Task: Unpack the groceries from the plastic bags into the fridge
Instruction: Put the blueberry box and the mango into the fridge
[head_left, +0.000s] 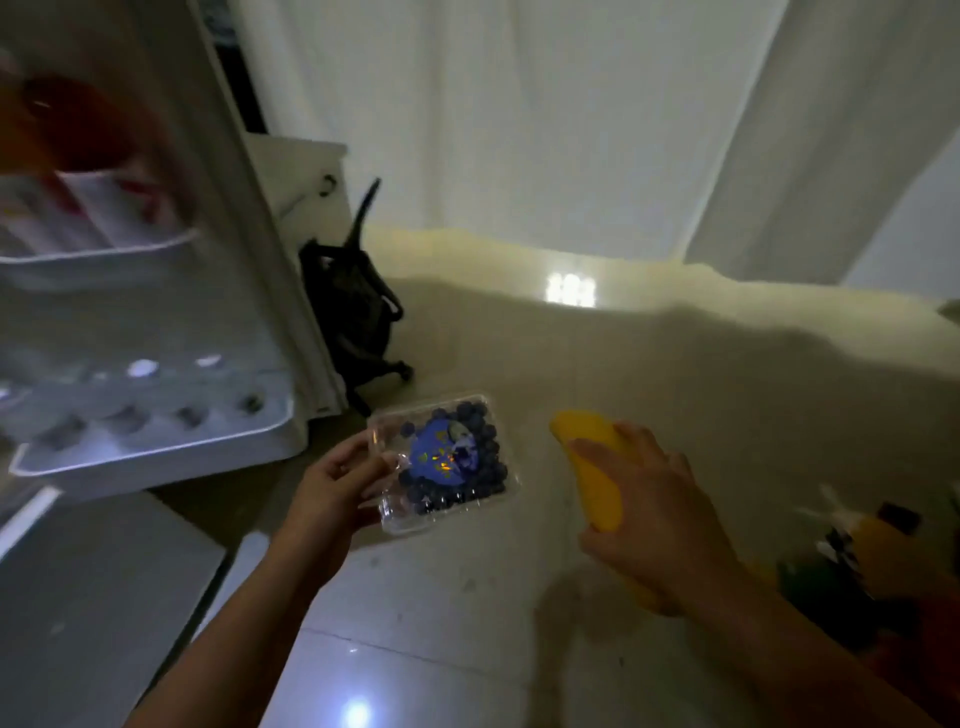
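Observation:
My left hand (335, 483) grips the left edge of a clear plastic box of blueberries (447, 460) with a blue label, held above the floor. My right hand (649, 509) is closed around a yellow mango (592, 467), to the right of the box. The open fridge door (156, 312) stands at the left, with white shelves; its lower shelf (156, 441) is an egg tray, and the upper one (104, 260) carries blurred red and orange items. A bag with groceries (872, 561) lies at the right edge, showing green, yellow and red things.
A black bag or small cart with wheels (358, 317) stands beside the fridge. White curtains (545, 130) hang behind. The floor (441, 649) is glossy tile. A grey fridge panel (93, 597) is at the lower left.

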